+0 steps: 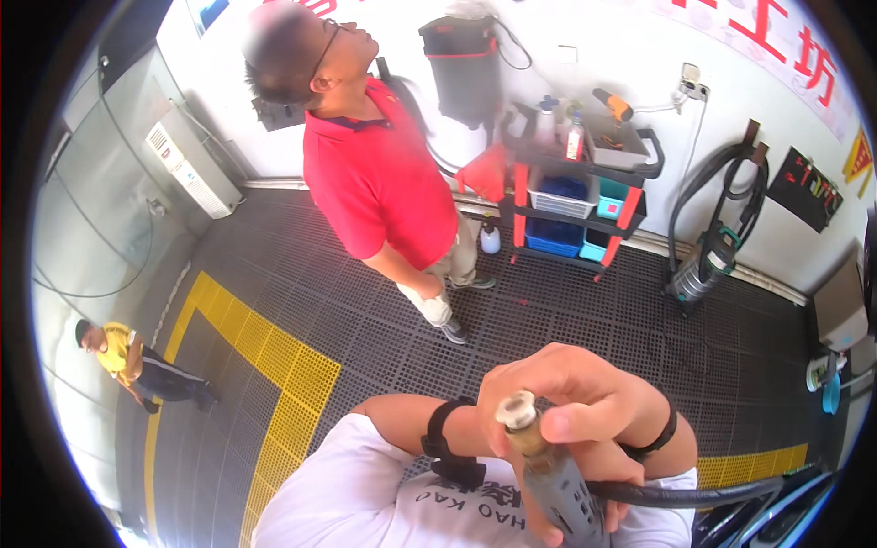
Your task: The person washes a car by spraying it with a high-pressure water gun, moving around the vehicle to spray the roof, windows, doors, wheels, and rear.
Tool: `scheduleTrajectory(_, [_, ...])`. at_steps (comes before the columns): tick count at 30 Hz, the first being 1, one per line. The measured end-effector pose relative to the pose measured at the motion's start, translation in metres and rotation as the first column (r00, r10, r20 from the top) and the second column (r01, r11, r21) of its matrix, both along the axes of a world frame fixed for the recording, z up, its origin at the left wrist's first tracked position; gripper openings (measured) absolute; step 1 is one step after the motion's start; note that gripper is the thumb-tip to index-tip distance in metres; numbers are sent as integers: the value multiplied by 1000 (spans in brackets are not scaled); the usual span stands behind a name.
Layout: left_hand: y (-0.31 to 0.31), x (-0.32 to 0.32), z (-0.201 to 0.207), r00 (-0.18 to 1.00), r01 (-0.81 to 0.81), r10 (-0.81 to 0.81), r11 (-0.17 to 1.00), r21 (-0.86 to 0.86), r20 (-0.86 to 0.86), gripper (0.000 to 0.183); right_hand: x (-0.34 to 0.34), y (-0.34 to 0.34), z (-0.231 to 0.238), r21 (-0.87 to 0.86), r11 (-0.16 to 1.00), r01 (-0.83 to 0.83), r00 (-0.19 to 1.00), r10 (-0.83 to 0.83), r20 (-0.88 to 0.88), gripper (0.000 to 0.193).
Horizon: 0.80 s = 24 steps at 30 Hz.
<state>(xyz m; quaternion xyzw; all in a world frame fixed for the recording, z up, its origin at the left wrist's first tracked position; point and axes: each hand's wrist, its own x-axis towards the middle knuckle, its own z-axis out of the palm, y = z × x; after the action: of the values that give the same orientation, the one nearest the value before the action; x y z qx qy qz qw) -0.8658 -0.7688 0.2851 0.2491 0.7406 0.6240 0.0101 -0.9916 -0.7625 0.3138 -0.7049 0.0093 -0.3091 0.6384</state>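
Both of my hands are closed around a grey slotted hand tool (pixel 564 493) held upright before my chest. It looks like a spray gun, with a brass-coloured neck and a pale round tip (pixel 518 410). My right hand (pixel 600 395) wraps the upper end, its thumb beside the tip. Lower down, my left hand (pixel 614 466) grips the body, partly hidden behind the tool and the other hand. A black hose (pixel 681 495) passes beside the lower body toward the right; where it joins is hidden.
A person in a red shirt (pixel 379 169) stands ahead; another in yellow (pixel 119 352) stands far left. A tool cart (pixel 521 203) with bottles and bins stands by the wall. Right of it is a vacuum cleaner (pixel 702 267) with its hose. Black grating with yellow strips (pixel 265 342) covers the floor.
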Motion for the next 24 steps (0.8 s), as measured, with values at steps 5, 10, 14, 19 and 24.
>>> scheduleTrajectory(5, [-47, 4, -13, 999, -37, 38, 999, -33, 36, 62, -15, -55, -24, 64, 991, -118, 983, 125, -132, 58])
scheduleTrajectory(10, [-117, -13, -28, 999, 44, -43, 998, -46, 19, 64, -27, -161, -61, -43, 991, -129, 988, 124, -89, 60])
scheduleTrajectory(14, [-176, -26, -13, 995, 44, -57, 987, 156, 81, 62, -12, -213, -43, -150, 950, -274, 961, 274, -19, 54])
scheduleTrajectory(19, [-253, -48, -23, 994, 45, -59, 986, 158, 87, 57, -49, -269, -38, -26, 995, -94, 995, 94, 26, 41])
scheduleTrajectory(24, [-306, -97, -29, 995, 17, -31, 989, 147, 96, 53, -78, -321, -51, -55, 972, -228, 972, 225, -64, 40])
